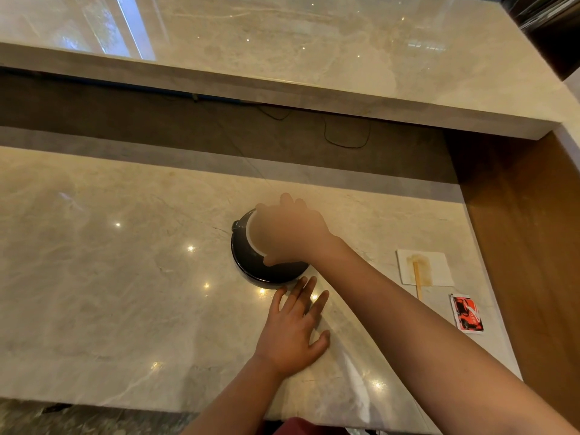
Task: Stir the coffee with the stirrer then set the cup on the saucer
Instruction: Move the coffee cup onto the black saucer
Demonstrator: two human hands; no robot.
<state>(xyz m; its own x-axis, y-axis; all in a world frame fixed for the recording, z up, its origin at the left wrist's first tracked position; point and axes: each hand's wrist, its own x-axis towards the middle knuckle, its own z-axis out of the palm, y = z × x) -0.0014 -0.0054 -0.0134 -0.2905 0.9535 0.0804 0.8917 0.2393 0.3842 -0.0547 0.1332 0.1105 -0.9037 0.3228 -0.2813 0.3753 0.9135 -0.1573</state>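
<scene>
A black saucer [251, 269] lies on the marble counter near the middle. On it stands a white-rimmed cup [251, 238], mostly hidden under my right hand [288, 233], which grips it from above. The coffee inside is not visible. My left hand [295, 328] lies flat on the counter just in front of the saucer, fingers spread, holding nothing. The wooden stirrer [417, 281] rests on a stained white napkin [436, 268] to the right.
A torn red sachet [467, 313] lies near the counter's right edge. A wooden side panel [527, 246] bounds the right side. A raised marble shelf [282, 58] runs across the back, with a dark recess and cables below it.
</scene>
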